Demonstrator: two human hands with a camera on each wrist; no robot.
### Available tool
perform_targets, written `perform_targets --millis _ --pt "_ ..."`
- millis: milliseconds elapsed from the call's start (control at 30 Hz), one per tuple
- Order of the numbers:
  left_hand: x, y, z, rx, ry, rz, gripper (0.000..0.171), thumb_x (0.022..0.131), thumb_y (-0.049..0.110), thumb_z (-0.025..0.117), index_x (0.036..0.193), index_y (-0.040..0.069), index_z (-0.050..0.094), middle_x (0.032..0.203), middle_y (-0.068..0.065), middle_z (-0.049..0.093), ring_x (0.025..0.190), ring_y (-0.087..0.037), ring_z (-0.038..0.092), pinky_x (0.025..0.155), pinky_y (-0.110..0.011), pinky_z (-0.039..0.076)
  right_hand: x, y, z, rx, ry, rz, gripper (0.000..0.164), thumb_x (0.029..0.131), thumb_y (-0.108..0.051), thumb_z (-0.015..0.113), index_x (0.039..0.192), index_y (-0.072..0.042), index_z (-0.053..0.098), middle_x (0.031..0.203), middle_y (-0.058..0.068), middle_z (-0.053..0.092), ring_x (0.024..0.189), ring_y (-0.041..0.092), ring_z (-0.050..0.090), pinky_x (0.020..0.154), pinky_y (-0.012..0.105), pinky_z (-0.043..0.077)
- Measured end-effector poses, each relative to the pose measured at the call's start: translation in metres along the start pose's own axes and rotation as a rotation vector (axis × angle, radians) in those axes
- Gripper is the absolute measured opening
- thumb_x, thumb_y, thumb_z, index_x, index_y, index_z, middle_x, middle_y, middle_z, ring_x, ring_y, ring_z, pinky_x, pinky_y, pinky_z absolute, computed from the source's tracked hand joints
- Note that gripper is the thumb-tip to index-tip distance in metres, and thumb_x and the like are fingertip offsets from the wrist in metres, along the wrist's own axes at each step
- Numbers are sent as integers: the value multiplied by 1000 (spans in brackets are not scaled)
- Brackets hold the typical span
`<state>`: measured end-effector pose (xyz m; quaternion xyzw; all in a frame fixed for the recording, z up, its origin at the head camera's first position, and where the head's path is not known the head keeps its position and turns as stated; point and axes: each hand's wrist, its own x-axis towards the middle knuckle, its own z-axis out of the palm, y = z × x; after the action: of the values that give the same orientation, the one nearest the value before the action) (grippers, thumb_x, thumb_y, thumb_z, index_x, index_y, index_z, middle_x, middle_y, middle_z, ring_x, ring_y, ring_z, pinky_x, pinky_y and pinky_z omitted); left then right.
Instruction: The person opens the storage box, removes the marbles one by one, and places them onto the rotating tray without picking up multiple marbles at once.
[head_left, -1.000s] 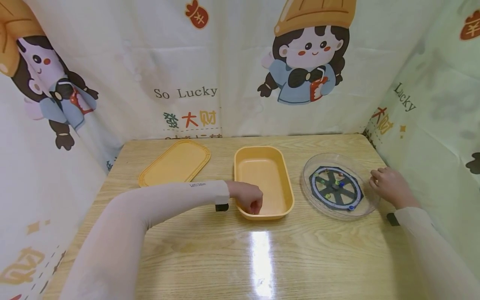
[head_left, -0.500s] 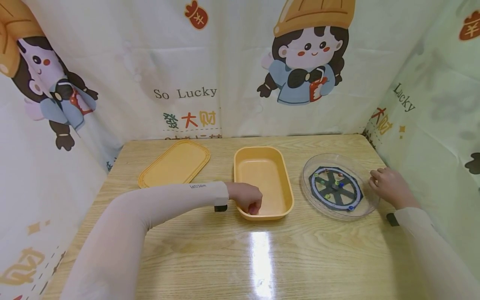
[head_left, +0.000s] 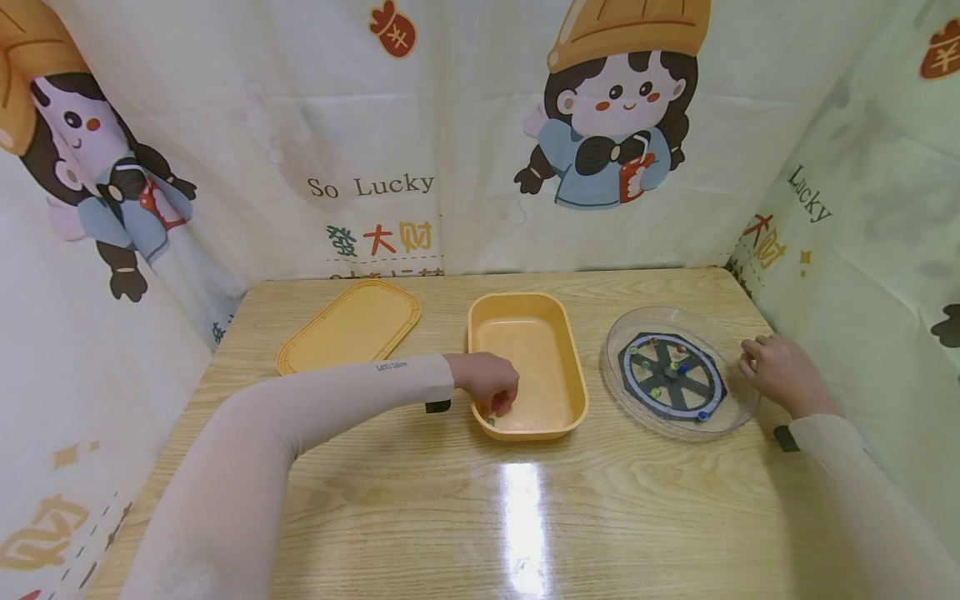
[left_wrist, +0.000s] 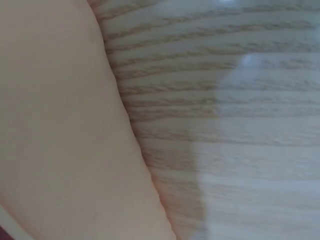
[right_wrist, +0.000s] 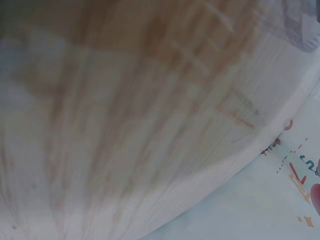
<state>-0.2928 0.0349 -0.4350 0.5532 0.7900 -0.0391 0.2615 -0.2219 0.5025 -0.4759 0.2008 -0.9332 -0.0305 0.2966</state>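
Note:
My left hand [head_left: 489,383] reaches down into the near left corner of a yellow-orange rectangular box [head_left: 579,375], fingers bent downward. A small greenish marble [head_left: 491,422] lies right at its fingertips; I cannot tell whether they pinch it. The left wrist view shows mostly the outer wall of the box [left_wrist: 65,120]. My right hand [head_left: 780,372] grips the right side of a clear round dish [head_left: 615,400], curled fingers over the rim. Inside the dish sits a dark wheel-like disc [head_left: 630,383] with several coloured marbles on it.
A flat yellow-orange lid [head_left: 352,325] lies at the back left, partly behind the left sleeve [head_left: 360,400]. All of it stands on a wood-grain table [head_left: 420,517], with a printed curtain [head_left: 480,150] along the back and sides.
My left hand has shifted slightly left and up inside the box, and the small marble shows below its fingertips. The right hand and the dish have stayed where they were.

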Motion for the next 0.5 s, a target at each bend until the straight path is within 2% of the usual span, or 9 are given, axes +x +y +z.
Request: perform_targets --millis 267,500 --pt "-1 -5 -5 51 29 -49 11 71 10 81 73 13 70 67 9 60 67 -5 51 61 -17 40 -2 4 4 -1 -29 19 19 68 1 60 58 -6 45 52 2 39 47 19 35 46 40 33" --pt "-1 -7 -7 80 54 -66 12 68 12 83 70 14 71 65 9 61 66 -4 52 59 -17 41 -1 4 4 0 -13 2 19 67 1 61 58 -6 45 51 2 39 46 18 33 46 40 32"
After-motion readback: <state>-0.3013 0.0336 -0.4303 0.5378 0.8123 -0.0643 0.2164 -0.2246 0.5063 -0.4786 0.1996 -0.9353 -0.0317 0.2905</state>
